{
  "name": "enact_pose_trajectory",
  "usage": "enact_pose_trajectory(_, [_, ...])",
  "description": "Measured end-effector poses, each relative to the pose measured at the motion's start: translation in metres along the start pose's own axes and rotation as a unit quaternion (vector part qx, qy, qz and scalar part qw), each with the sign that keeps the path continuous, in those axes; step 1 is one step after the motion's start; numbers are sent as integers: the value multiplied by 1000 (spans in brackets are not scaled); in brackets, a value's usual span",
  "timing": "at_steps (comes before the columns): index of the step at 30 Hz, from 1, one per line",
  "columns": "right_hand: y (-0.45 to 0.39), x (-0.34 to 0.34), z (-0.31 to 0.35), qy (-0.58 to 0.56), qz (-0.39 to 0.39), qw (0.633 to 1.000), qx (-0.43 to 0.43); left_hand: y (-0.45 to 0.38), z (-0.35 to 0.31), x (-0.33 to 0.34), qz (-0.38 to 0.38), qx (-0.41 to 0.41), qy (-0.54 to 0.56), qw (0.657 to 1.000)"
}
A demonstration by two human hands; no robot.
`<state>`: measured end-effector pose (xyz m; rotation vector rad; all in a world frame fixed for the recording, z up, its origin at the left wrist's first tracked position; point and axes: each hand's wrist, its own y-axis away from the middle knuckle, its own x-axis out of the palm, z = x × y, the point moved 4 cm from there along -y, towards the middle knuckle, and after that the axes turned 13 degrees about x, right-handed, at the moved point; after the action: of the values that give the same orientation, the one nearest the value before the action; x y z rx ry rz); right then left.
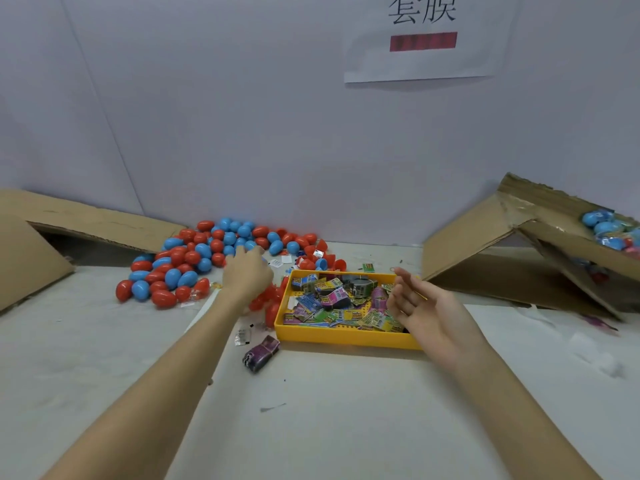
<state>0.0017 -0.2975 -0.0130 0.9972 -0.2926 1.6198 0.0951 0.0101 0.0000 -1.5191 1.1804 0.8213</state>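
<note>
At one o'clock, a white paper sheet (426, 65) on the wall (242, 133) reads "套膜" above a red bar (423, 41). Print on the packets (332, 299) in the yellow tray (346, 338) is too small to read.

L hand (247, 273) at egg pile (194, 261), R hand (420, 303) by yellow tray (346, 337).
L fingers lie over red & blue plastic eggs, grip unclear. R hand loose, palm turned inward, above tray's right end. Tray holds small printed packets (332, 299). Purple bundle (261, 353) lies just beside tray's near-left corner.
</note>
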Motion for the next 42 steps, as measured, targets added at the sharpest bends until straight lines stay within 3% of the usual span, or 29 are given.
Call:
enact_pose_trajectory(3, [-3, 0, 0, 4, 1, 1000, 0, -25, 22, 7, 72, 60, -91, 991])
enact_pose_trajectory(6, [-4, -2, 0, -2, 2, 1000, 2, -31, 30, 19, 53, 110, -89, 988])
enact_pose_trajectory(12, [-4, 0, -1, -2, 5, 1000, 3, -6, 0, 5, -70, 96, 88, 989])
enact_pose_trajectory(17, [-4, 0, -1, 9, 1, 1000, -11, 55, -67, -19, -139, 183, 225, 947])
enact_pose_trajectory(20, [-2, 1, -2, 75, 0, 996, -51, 91, -104, -16, -150, 216, 293, 919])
enact_pose_trajectory(22, [3, 6, -4, 184, -2, 978, -102, 110, -124, -12, -142, 239, 319, 906])
enact_pose_trajectory(25, [12, 17, -13, 387, -15, 905, -177, 123, -138, -10, -135, 267, 345, 890])
enact_pose_trajectory(28, [14, 23, -20, 451, -35, 870, -195, 126, -137, -10, -133, 277, 331, 892])
enact_pose_trajectory(33, [16, 22, -18, 392, -80, 896, -192, 128, -136, -13, -132, 301, 334, 883])
enact_pose_trajectory(42, [18, 26, -21, 433, -78, 876, -198, 125, -129, -12, -122, 258, 359, 889])
